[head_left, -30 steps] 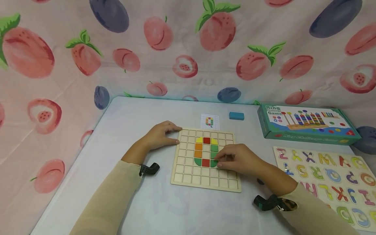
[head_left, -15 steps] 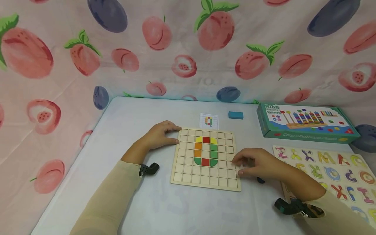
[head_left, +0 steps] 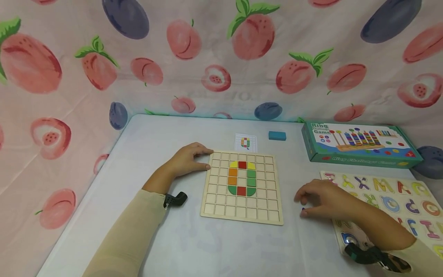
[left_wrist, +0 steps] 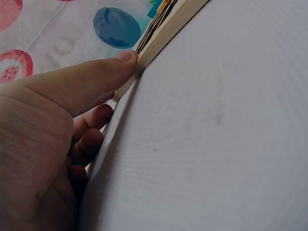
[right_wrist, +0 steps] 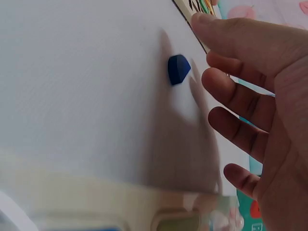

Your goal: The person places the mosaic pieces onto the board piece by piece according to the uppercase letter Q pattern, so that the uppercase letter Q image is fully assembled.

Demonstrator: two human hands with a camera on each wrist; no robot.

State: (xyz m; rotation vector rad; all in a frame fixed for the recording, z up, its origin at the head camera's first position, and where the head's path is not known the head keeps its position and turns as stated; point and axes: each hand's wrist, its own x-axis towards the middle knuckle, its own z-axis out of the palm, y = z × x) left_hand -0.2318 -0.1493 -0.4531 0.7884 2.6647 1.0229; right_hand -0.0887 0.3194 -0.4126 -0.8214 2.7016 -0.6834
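Note:
A wooden grid board (head_left: pixel 242 212) lies flat on the table. Red (head_left: pixel 241 191), orange (head_left: pixel 232 176), green (head_left: pixel 251 178) and yellow pieces form a ring in its cells. My left hand (head_left: pixel 187 159) touches the board's left side, the thumb (left_wrist: pixel 126 57) against its edge and the other fingers near the far corner. To the right of the board, my right hand (head_left: pixel 327 200) hovers with loosely bent fingers, holding nothing. Close to its thumb and fingertips, a small dark blue piece (right_wrist: pixel 178 70) lies on the table, mostly hidden by the hand in the head view.
Behind the board lie a pattern card (head_left: pixel 245 143) and a blue block (head_left: pixel 277 135). A green Ring Challenge Game box (head_left: pixel 361 159) stands at the back right. An alphabet puzzle board (head_left: pixel 384 194) lies at the right, partly under the right forearm.
My right hand has moved away from the green pieces on the grid board, rightward and toward me, to above the small blue piece. My left hand has stayed at the board's edge.

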